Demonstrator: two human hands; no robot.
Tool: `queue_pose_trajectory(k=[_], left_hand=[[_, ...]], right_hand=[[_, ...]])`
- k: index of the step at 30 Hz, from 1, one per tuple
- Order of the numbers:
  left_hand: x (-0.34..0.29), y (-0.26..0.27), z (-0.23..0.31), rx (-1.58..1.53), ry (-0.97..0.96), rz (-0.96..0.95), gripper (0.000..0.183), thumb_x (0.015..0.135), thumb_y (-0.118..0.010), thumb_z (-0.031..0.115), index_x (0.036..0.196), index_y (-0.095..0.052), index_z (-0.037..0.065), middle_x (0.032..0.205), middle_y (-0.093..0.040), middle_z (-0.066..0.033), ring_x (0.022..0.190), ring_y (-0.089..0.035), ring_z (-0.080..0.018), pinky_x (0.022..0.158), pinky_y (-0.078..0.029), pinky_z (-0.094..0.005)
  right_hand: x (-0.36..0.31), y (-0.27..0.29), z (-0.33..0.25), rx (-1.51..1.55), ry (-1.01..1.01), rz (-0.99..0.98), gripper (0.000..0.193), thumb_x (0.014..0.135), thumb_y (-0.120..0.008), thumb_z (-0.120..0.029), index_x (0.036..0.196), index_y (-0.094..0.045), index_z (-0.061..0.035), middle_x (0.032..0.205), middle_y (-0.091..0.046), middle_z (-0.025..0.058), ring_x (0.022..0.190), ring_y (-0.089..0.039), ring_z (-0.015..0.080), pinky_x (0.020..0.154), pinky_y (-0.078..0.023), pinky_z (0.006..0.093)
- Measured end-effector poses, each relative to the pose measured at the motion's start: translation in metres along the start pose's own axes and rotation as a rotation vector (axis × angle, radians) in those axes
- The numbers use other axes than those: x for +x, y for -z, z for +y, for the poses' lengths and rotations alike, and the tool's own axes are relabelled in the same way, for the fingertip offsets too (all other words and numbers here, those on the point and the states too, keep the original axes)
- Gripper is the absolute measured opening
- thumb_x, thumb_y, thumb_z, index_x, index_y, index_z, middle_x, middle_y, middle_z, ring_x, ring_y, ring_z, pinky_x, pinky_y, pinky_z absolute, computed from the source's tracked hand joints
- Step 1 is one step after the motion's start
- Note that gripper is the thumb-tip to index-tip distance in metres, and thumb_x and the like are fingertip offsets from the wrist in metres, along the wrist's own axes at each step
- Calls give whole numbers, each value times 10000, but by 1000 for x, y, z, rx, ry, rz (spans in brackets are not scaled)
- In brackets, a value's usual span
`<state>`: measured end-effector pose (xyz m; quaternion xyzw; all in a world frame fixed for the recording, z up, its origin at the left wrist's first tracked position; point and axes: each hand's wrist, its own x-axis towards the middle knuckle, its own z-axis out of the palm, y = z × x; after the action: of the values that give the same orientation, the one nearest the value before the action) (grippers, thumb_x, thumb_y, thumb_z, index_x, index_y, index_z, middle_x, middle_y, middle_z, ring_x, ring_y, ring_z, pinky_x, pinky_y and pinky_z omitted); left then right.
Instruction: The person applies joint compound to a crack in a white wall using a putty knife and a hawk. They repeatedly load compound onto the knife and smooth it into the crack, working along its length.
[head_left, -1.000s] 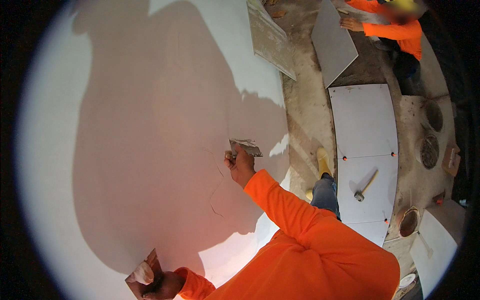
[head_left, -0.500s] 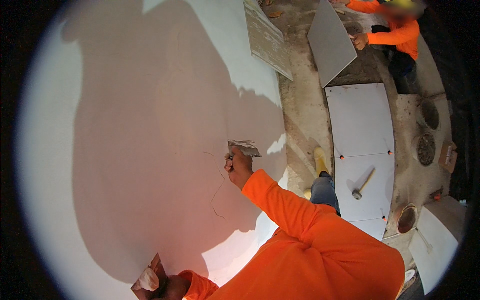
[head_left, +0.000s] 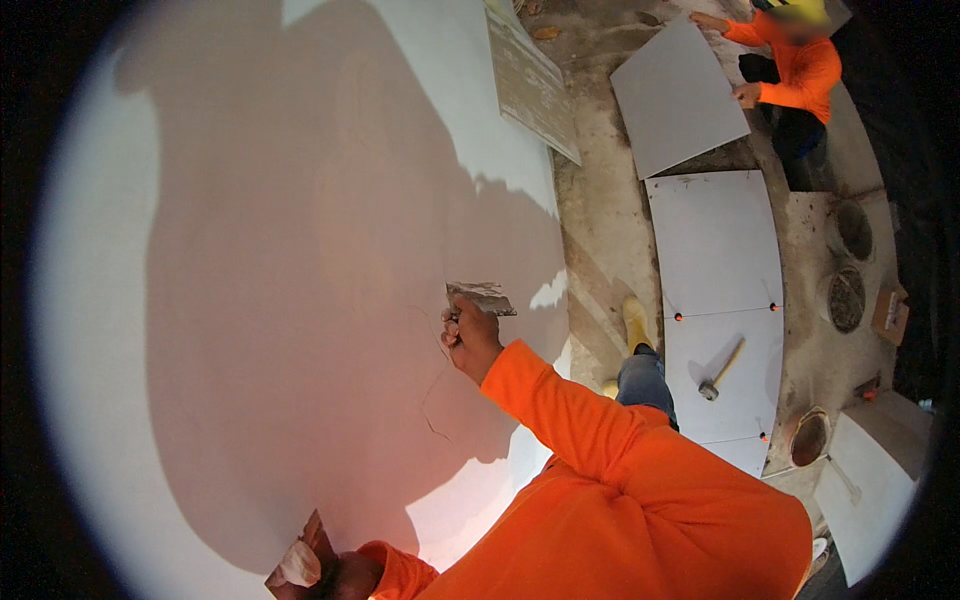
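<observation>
My right hand [head_left: 474, 338] is closed on a wide putty knife [head_left: 485, 298], its metal blade smeared with pale filler and held against the white wall [head_left: 300, 300]. Beside that hand, a thin crooked crack [head_left: 428, 400] runs down the wall; its upper part looks faint. Low at the left, my left hand [head_left: 352, 577] grips a second broad putty knife [head_left: 319, 535] carrying a lump of white putty [head_left: 298, 565]. Its fingers are mostly hidden. My shadow covers much of the wall.
Large white floor tiles [head_left: 715, 240] with small spacers lie at right, a mallet [head_left: 722, 370] on them. Farther off, a co-worker in orange [head_left: 805, 75] holds a grey tile [head_left: 675, 95]. Buckets [head_left: 848, 300] stand right; a board [head_left: 535, 85] leans on the wall.
My right hand and its putty knife have shifted slightly left. The crack's upper part looks fainter. The co-worker's tile has tilted down toward the laid tiles.
</observation>
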<state>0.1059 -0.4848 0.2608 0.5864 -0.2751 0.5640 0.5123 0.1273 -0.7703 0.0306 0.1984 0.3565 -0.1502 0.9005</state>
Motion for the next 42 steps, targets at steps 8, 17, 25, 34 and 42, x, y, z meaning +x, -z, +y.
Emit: queue_pose_trajectory(k=[8,17,25,34,42], left_hand=[[2,4,1,-7,4,18,555,968,-573,417,1138,-627,-108,1065,-665,-239,941,-666,-323,838,-567,-437],[3,1,4,-23,11,31,547,966,-575,414,1138,-630,-103,1065,-667,-234,946,-666,-320,847,-565,-433],[4,13,6,-12,12,45,540,965,-578,410,1138,-633,-98,1065,-668,-230,950,-667,-318,854,-564,-430],[4,18,6,-26,17,51,532,964,-581,407,1138,-636,-93,1066,-670,-226,955,-667,-315,862,-562,-426],[5,28,-2,-43,33,63,525,963,-583,403,1137,-639,-89,1066,-672,-221,959,-668,-313,869,-560,-423]], right_hand=[[-11,-2,7,-58,4,-20,66,1012,-578,-182,1038,-546,-131,740,-570,67,451,-432,123,416,-351,295],[-22,-7,10,-32,-27,-11,90,1014,-575,-204,1063,-541,-136,758,-573,64,468,-437,117,428,-361,292],[-26,-4,18,-131,44,-54,109,1005,-585,-204,1049,-531,-120,721,-563,66,441,-421,133,421,-355,307],[-31,4,23,-287,101,-113,131,1003,-590,-215,1083,-535,-126,686,-573,63,416,-424,136,392,-350,315],[-42,9,26,-363,118,-150,158,1019,-586,-218,1133,-522,-130,701,-572,55,424,-429,114,368,-324,273]])
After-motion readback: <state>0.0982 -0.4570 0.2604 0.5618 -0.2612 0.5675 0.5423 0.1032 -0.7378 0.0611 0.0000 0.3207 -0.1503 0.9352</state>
